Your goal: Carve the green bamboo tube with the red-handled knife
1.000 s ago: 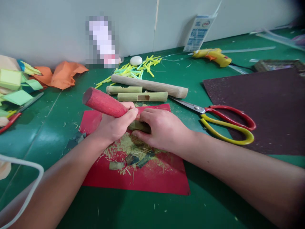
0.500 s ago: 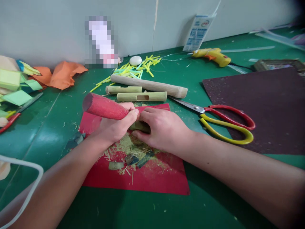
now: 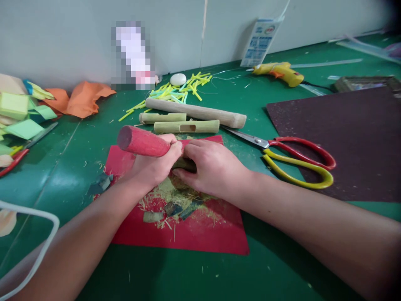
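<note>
A thick red handle point(image 3: 142, 141) of a tool is gripped in my left hand point(image 3: 156, 167); its working end is hidden behind my fingers. Closed around a greenish bamboo piece point(image 3: 184, 165), my right hand point(image 3: 216, 169) lies right beside the left, their fingertips nearly touching. Below them is a red sheet point(image 3: 194, 238), littered with fine shavings and several dark bamboo chips point(image 3: 153, 217). Just beyond the hands lie a bamboo tube point(image 3: 205, 126) with a rectangular cut-out, another notched bamboo tube point(image 3: 163, 118) and a longer pale stick point(image 3: 194, 112).
Scissors point(image 3: 300, 173) with one red and one yellow handle lie right, partly on a dark board point(image 3: 344, 138). Behind are cut yellow straws point(image 3: 197, 90), a white egg-shaped object point(image 3: 178, 79) and a yellow glue gun point(image 3: 278, 74). Orange paper point(image 3: 86, 100) and folded papers sit left.
The red handle has shifted slightly to the right and down, with my left hand. My right hand keeps its hold on the bamboo piece, almost unmoved.
</note>
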Tool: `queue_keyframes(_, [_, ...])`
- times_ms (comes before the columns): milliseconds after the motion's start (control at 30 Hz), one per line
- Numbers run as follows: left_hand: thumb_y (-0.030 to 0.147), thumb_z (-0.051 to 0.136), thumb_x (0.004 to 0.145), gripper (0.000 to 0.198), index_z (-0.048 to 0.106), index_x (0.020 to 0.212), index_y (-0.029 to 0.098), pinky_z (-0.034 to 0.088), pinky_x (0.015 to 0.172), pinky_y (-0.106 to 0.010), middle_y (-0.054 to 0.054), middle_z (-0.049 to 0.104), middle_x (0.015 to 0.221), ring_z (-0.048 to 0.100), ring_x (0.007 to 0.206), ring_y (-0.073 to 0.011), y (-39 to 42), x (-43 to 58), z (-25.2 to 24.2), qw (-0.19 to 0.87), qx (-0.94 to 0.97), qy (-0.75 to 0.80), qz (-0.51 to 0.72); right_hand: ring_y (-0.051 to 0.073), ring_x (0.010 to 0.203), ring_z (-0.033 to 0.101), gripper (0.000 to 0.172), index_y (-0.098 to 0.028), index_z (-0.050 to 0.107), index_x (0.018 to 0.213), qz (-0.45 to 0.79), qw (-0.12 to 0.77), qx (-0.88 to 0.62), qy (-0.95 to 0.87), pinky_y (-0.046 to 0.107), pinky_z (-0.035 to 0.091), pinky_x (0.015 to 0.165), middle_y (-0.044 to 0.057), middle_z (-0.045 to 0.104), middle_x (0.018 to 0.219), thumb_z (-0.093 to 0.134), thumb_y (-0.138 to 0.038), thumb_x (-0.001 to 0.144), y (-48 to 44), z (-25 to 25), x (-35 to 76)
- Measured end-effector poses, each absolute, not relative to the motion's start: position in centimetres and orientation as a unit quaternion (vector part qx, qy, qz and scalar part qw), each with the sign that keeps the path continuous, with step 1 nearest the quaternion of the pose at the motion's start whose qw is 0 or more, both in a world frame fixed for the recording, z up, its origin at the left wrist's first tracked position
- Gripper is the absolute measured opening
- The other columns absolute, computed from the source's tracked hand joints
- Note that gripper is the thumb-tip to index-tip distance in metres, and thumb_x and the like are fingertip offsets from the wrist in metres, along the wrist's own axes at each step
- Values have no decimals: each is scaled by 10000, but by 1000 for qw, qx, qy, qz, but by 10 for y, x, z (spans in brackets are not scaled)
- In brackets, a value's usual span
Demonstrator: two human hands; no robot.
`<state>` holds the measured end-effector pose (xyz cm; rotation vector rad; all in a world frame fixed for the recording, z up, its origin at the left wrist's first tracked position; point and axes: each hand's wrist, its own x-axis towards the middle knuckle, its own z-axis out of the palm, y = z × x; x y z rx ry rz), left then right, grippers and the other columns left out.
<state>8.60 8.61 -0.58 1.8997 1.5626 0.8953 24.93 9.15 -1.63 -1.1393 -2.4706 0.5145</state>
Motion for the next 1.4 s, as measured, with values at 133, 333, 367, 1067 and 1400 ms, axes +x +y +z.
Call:
queue_keyframes(133, [247,497,833,294,418,554,199,345,573,-287,32,411,562,399,588,-123,85,85,-8,291,684,565,357,202,822,605,168,-157,650,872,196,188,-399,-876,312,405,707,83,702,913,649,-322,843,93,-16,249])
queue_keyframes(333, [207,510,780,311,354,511,195,302,528,-282,31,326,524,304,540,-108,83,84,-12,326,624,550,450,172,752,543,206,-165,619,796,190,173,-413,-874,302,355,657,59,651,840,653,-360,857,95,-15,250])
queue_keyframes(367, [201,504,787,313,354,512,195,306,522,-281,30,336,522,302,534,-107,84,84,-13,323,621,545,462,172,747,536,213,-166,614,789,185,171,-415,-874,304,350,654,59,644,835,653,-364,855,95,-15,250])
queue_keyframes(1067, [256,534,827,282,436,571,192,297,547,-275,48,371,552,340,554,-103,85,79,-8,343,627,594,369,188,790,545,170,-170,598,855,163,174,-411,-880,307,345,671,60,630,864,654,-329,830,92,-19,249])
queue_keyframes(1400, [230,528,827,284,434,562,186,275,540,-278,42,380,560,335,559,-100,87,78,-10,334,637,582,378,196,804,560,174,-169,602,855,159,179,-410,-880,310,349,671,63,635,867,667,-326,821,92,-20,249])
